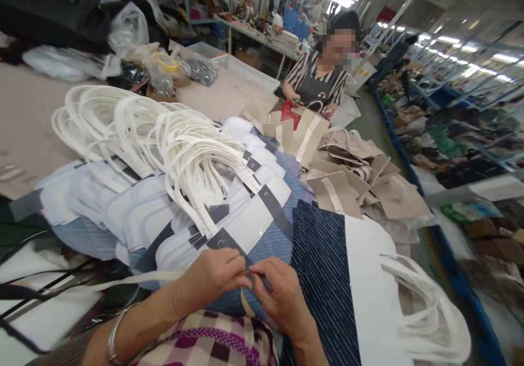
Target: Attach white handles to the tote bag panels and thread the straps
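Observation:
My left hand (219, 276) and my right hand (276, 287) meet low in the middle, fingertips pinched close together. What they pinch is too small to make out. A pale strap (139, 279) runs from the left toward my left wrist. Just beyond my hands lie overlapping white panels (245, 227) with dark tabs and blue striped fabric. A large bundle of white looped handles (184, 148) rests on them. Beside my right hand is a stack of navy striped fabric (321, 268) with a white part (368, 279) and white handles (438, 328).
Beige bag pieces (339, 191) are heaped beyond the navy stack. Across the table, a person (319, 77) in a striped top handles a piece. Plastic bags and a yellow tape roll (166, 62) lie at the back left. A blue rail (429, 213) runs along the right.

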`<control>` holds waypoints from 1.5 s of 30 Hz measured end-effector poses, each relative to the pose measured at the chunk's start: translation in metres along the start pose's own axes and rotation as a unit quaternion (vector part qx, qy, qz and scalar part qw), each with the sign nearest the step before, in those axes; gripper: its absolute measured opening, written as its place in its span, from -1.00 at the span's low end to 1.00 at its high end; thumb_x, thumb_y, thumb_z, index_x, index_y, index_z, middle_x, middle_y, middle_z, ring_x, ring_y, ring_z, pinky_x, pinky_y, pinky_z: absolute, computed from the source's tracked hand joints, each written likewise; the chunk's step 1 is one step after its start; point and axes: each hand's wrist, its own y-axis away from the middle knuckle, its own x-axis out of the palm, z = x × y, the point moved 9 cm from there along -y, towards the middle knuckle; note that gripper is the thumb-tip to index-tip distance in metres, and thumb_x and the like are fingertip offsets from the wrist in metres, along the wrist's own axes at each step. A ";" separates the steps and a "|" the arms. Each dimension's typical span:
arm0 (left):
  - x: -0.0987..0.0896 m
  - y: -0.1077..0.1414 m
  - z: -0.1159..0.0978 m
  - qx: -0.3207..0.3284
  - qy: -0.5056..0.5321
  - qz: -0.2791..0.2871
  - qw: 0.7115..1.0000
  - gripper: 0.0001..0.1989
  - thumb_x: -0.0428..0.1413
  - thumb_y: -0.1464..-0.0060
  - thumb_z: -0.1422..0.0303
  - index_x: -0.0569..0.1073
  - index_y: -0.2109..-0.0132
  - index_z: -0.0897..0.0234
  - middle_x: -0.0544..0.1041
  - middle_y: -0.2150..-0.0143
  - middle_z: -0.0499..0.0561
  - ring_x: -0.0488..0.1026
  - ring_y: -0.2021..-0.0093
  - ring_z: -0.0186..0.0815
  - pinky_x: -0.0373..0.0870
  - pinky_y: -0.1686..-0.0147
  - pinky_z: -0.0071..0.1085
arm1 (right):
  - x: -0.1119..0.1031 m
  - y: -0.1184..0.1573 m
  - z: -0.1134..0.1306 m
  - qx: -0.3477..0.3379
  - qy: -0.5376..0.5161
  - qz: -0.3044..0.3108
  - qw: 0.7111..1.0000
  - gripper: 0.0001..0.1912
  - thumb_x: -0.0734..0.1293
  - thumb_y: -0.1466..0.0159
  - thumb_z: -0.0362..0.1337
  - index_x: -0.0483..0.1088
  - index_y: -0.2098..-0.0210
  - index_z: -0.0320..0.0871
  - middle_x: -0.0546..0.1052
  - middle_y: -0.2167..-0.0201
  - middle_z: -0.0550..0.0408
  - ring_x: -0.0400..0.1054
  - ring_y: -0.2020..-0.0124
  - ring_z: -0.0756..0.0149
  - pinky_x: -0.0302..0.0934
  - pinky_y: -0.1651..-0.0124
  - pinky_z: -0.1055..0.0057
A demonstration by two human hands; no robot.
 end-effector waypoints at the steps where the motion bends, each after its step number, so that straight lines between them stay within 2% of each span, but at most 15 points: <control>1: 0.003 0.003 0.006 -0.021 0.013 0.009 1.000 -0.59 -0.16 -0.38 0.13 0.35 0.35 0.25 0.41 0.49 -0.10 0.38 0.49 -0.37 0.19 0.52 -0.40 | 0.004 -0.002 0.000 -0.003 0.007 -0.005 1.000 -0.88 0.27 -0.30 -0.45 0.43 0.26 -0.15 0.54 0.39 0.08 0.41 0.33 0.30 0.23 0.26 0.41; 4: 0.007 0.011 0.021 -0.066 0.036 0.016 0.997 -0.61 -0.21 -0.42 0.27 0.35 0.34 0.25 0.43 0.49 -0.10 0.41 0.49 -0.37 0.22 0.50 -0.41 | 0.021 -0.011 -0.008 0.030 -0.018 -0.040 0.999 -0.84 0.26 -0.27 -0.45 0.45 0.33 -0.14 0.52 0.45 0.12 0.39 0.40 0.35 0.21 0.30 0.44; 6: 0.004 0.015 0.027 -0.088 0.048 0.000 0.995 -0.62 -0.18 -0.41 0.31 0.35 0.38 0.25 0.42 0.50 -0.09 0.40 0.50 -0.38 0.24 0.49 -0.42 | 0.033 -0.014 -0.031 0.105 -0.063 -0.075 0.990 -0.85 0.27 -0.23 -0.42 0.47 0.40 -0.14 0.50 0.49 0.15 0.37 0.45 0.38 0.22 0.32 0.46; 8: 0.000 0.019 0.030 -0.098 0.082 -0.016 0.992 -0.66 -0.13 -0.39 0.33 0.38 0.35 0.26 0.46 0.48 -0.09 0.42 0.48 -0.39 0.27 0.46 -0.45 | 0.044 -0.008 -0.072 0.231 -0.127 -0.119 0.957 -0.87 0.31 -0.20 -0.33 0.48 0.44 -0.15 0.49 0.53 0.16 0.35 0.48 0.39 0.23 0.33 0.46; 10: 0.002 0.025 0.034 -0.107 0.119 -0.015 0.987 -0.71 -0.09 -0.38 0.34 0.41 0.31 0.25 0.49 0.45 -0.10 0.45 0.45 -0.41 0.28 0.43 -0.48 | 0.055 0.005 -0.118 0.348 -0.186 -0.152 0.906 -0.80 0.34 -0.18 -0.18 0.51 0.44 -0.18 0.48 0.57 0.14 0.33 0.52 0.36 0.25 0.39 0.44; 12: 0.010 0.033 0.046 -0.135 0.125 0.005 0.983 -0.71 -0.08 -0.38 0.31 0.42 0.30 0.24 0.51 0.43 -0.11 0.46 0.43 -0.41 0.29 0.41 -0.50 | 0.064 0.015 -0.154 0.409 -0.227 -0.158 0.870 -0.67 0.34 -0.16 -0.06 0.53 0.40 -0.22 0.48 0.60 0.12 0.33 0.55 0.34 0.26 0.46 0.43; 16: 0.029 0.054 0.077 -0.200 0.087 0.044 0.975 -0.67 -0.09 -0.38 0.25 0.43 0.32 0.24 0.51 0.43 -0.11 0.47 0.42 -0.39 0.31 0.41 -0.50 | 0.071 0.020 -0.188 0.426 -0.239 -0.137 0.862 -0.60 0.37 -0.13 0.01 0.57 0.34 -0.25 0.52 0.57 0.08 0.38 0.52 0.30 0.28 0.45 0.41; 25: 0.042 0.067 0.089 -0.182 0.097 0.052 0.977 -0.62 -0.14 -0.39 0.22 0.45 0.31 0.25 0.53 0.40 -0.06 0.47 0.39 -0.36 0.30 0.38 -0.48 | 0.083 0.012 -0.191 0.440 -0.189 -0.092 0.873 -0.70 0.37 -0.14 -0.07 0.50 0.28 -0.17 0.51 0.56 0.18 0.43 0.49 0.31 0.32 0.34 0.42; 29: 0.045 0.067 0.092 -0.184 0.109 0.056 0.975 -0.59 -0.15 -0.39 0.20 0.45 0.31 0.26 0.53 0.41 -0.05 0.47 0.40 -0.35 0.29 0.39 -0.48 | 0.080 0.020 -0.210 0.479 -0.148 -0.063 0.863 -0.52 0.44 -0.07 -0.06 0.36 0.11 -0.17 0.45 0.65 0.30 0.37 0.68 0.33 0.22 0.57 0.46; 32: 0.045 0.067 0.094 -0.191 0.123 0.062 0.972 -0.61 -0.13 -0.39 0.22 0.45 0.31 0.26 0.52 0.42 -0.06 0.47 0.40 -0.37 0.29 0.38 -0.50 | 0.067 0.020 -0.220 0.484 -0.117 -0.046 0.866 -0.53 0.48 -0.02 -0.06 0.33 0.19 -0.16 0.38 0.71 0.35 0.25 0.80 0.35 0.09 0.67 0.45; 35: 0.039 0.067 0.093 -0.196 0.138 0.064 0.969 -0.65 -0.11 -0.37 0.25 0.46 0.31 0.24 0.54 0.40 -0.08 0.48 0.40 -0.39 0.30 0.38 -0.53 | 0.045 0.004 -0.206 0.443 -0.076 -0.067 0.891 -0.64 0.46 -0.04 -0.11 0.36 0.26 -0.16 0.41 0.66 0.27 0.36 0.63 0.30 0.24 0.48 0.40; 38: 0.033 0.069 0.083 -0.199 0.167 0.078 0.963 -0.70 -0.04 -0.33 0.27 0.47 0.33 0.22 0.55 0.42 -0.11 0.49 0.40 -0.40 0.30 0.37 -0.55 | 0.040 -0.027 -0.156 0.359 -0.051 -0.093 0.927 -0.75 0.35 -0.20 -0.11 0.41 0.24 -0.16 0.51 0.41 0.10 0.42 0.39 0.28 0.29 0.24 0.36; 41: 0.038 0.076 0.073 -0.220 0.213 0.114 0.945 -0.76 0.05 -0.24 0.30 0.47 0.39 0.21 0.55 0.45 -0.12 0.49 0.42 -0.39 0.29 0.39 -0.56 | 0.079 -0.068 -0.078 0.190 -0.017 -0.022 0.981 -0.81 0.33 -0.25 -0.22 0.46 0.15 -0.10 0.52 0.24 0.06 0.41 0.34 0.29 0.31 0.21 0.36; 42: 0.041 0.079 0.070 -0.223 0.226 0.123 0.940 -0.77 0.06 -0.22 0.30 0.47 0.41 0.21 0.56 0.46 -0.12 0.49 0.44 -0.39 0.28 0.41 -0.56 | 0.095 -0.077 -0.058 0.151 0.014 -0.001 0.988 -0.73 0.39 -0.21 -0.22 0.45 0.09 -0.08 0.51 0.20 0.04 0.44 0.25 0.22 0.33 0.17 0.32; 45: 0.048 0.086 0.061 -0.184 0.261 0.132 0.938 -0.76 0.03 -0.21 0.28 0.47 0.40 0.19 0.58 0.46 -0.11 0.49 0.48 -0.38 0.30 0.44 -0.56 | 0.131 -0.094 -0.038 0.141 0.098 0.016 0.985 -0.67 0.50 -0.11 -0.22 0.45 0.14 -0.10 0.49 0.20 -0.01 0.47 0.22 0.11 0.38 0.21 0.25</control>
